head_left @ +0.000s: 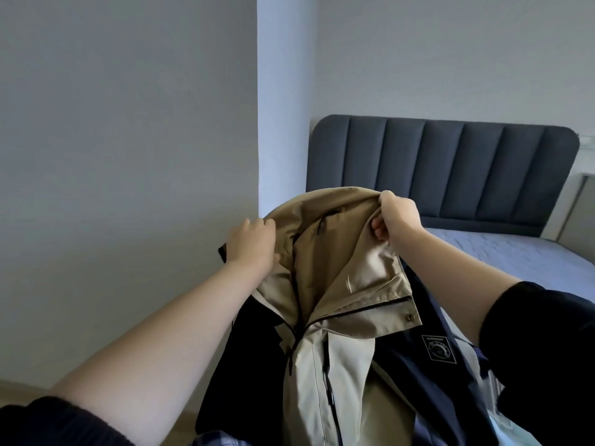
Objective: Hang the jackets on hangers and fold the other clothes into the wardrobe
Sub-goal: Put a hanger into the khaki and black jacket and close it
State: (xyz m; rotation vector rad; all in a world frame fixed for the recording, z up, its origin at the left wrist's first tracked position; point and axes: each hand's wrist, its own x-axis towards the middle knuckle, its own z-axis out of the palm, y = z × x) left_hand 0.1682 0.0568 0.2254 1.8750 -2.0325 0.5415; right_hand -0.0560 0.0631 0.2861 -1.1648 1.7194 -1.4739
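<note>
2 hands hold jacket (338, 317) up, L hand (254, 243) & R hand (397, 217) fingers pinching hood rim

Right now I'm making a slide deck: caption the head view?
Holding up a tan jacket: left hand and right hand grip its hood, bed behind.

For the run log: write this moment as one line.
jacket: beige and navy, held up | left hand: grips hood edge | right hand: grips hood edge | hanger: not in view
</note>
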